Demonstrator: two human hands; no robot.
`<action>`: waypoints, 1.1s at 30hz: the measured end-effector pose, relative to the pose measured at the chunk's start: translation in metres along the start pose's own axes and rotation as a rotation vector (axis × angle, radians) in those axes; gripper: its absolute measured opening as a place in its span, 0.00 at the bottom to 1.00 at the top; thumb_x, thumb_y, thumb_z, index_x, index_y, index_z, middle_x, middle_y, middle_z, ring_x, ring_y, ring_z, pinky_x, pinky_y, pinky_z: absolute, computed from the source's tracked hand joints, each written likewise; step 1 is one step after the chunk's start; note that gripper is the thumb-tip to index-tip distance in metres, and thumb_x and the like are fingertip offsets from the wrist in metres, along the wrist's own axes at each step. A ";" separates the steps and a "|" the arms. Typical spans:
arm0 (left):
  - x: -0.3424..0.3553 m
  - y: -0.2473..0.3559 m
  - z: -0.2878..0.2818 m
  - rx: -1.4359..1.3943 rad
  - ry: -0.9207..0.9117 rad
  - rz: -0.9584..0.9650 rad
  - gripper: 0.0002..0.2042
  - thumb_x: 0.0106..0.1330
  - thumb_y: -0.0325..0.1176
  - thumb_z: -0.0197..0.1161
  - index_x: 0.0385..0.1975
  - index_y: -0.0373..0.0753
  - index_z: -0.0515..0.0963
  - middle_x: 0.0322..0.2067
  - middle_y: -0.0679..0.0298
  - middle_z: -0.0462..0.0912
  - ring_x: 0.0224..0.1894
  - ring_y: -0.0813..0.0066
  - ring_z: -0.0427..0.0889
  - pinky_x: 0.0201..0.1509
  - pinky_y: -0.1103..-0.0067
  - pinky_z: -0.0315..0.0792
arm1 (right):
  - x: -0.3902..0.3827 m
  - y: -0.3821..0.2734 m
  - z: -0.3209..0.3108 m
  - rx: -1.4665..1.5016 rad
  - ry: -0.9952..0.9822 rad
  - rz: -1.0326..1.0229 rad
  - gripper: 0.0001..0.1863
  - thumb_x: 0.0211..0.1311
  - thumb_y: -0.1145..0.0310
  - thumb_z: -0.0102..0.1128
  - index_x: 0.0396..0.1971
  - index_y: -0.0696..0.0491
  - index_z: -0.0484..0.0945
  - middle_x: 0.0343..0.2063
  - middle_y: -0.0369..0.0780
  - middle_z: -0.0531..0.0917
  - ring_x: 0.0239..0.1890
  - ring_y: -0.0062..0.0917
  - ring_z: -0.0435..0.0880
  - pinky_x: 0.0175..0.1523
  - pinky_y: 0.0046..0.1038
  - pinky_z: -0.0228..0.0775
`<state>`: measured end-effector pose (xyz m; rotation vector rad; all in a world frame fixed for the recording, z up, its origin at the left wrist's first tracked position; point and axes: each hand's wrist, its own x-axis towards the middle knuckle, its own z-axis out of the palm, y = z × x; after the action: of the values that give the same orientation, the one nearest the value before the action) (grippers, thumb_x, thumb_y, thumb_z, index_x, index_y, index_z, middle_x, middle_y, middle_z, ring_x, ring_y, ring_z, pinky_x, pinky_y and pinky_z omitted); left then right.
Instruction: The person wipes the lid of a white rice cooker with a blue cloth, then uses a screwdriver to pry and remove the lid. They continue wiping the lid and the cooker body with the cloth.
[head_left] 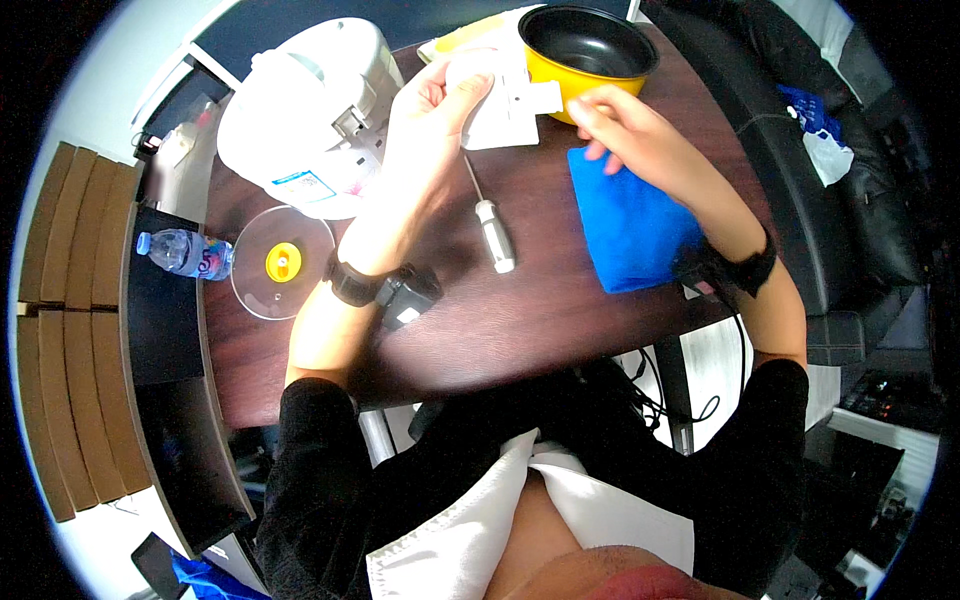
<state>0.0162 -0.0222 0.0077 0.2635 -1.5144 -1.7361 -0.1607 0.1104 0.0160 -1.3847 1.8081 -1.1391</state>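
Note:
Over the far middle of the table, my left hand [440, 95] is closed on a flat white piece [500, 125], its thumb pressed across the front. A small white tab [546, 97] sticks out at the right side of that piece. My right hand [625, 130] is beside the tab, fingers curled and thumb near the fingertips; whether it grips anything is hard to see. Just behind it is a yellow pot [590, 75] with a black inside. Below my right wrist lies a blue cloth [635, 235]. A screwdriver [494, 235] with a pale handle rests below my left hand.
A white rice-cooker-like appliance [300, 110] stands at the far left. Near it are a glass lid [262, 295] with a yellow knob and a water bottle [190, 253]. A black box-shaped device [410, 298] is by my left wrist. A black couch [790, 170] borders the right.

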 end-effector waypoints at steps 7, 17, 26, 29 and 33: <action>-0.002 -0.010 0.000 0.310 -0.071 0.062 0.12 0.68 0.32 0.59 0.45 0.32 0.75 0.35 0.65 0.81 0.37 0.83 0.79 0.43 0.85 0.73 | 0.024 -0.008 0.041 0.326 -0.112 -0.106 0.18 0.62 0.54 0.61 0.26 0.55 0.76 0.17 0.34 0.76 0.14 0.16 0.74 0.19 0.17 0.66; 0.014 -0.012 -0.017 0.423 -0.133 -0.121 0.14 0.63 0.28 0.64 0.46 0.30 0.73 0.38 0.60 0.81 0.29 0.77 0.82 0.36 0.83 0.79 | 0.070 0.016 0.042 0.489 0.044 -0.171 0.16 0.62 0.56 0.60 0.39 0.55 0.80 0.24 0.32 0.81 0.22 0.11 0.76 0.22 0.16 0.65; 0.028 -0.038 -0.033 0.239 0.016 -0.185 0.13 0.71 0.33 0.52 0.47 0.28 0.73 0.39 0.57 0.81 0.38 0.72 0.84 0.39 0.80 0.81 | 0.074 0.038 0.074 0.458 0.092 -0.138 0.16 0.69 0.59 0.52 0.38 0.58 0.76 0.19 0.32 0.76 0.17 0.13 0.72 0.20 0.16 0.65; 0.027 -0.045 -0.036 0.359 -0.008 -0.224 0.14 0.72 0.35 0.52 0.46 0.28 0.73 0.37 0.57 0.82 0.36 0.72 0.83 0.37 0.80 0.80 | 0.083 0.052 0.074 0.492 0.131 -0.158 0.17 0.70 0.57 0.49 0.35 0.58 0.75 0.18 0.33 0.75 0.16 0.14 0.72 0.20 0.17 0.65; 0.027 -0.042 -0.035 0.469 -0.083 -0.363 0.14 0.71 0.36 0.52 0.44 0.28 0.74 0.34 0.57 0.83 0.31 0.75 0.82 0.32 0.81 0.78 | 0.088 0.063 0.071 0.546 0.138 -0.044 0.19 0.72 0.55 0.44 0.30 0.56 0.73 0.17 0.33 0.72 0.16 0.16 0.71 0.21 0.19 0.64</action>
<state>0.0025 -0.0677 -0.0303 0.7526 -2.0235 -1.6485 -0.1546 0.0125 -0.0680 -1.0435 1.4017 -1.6327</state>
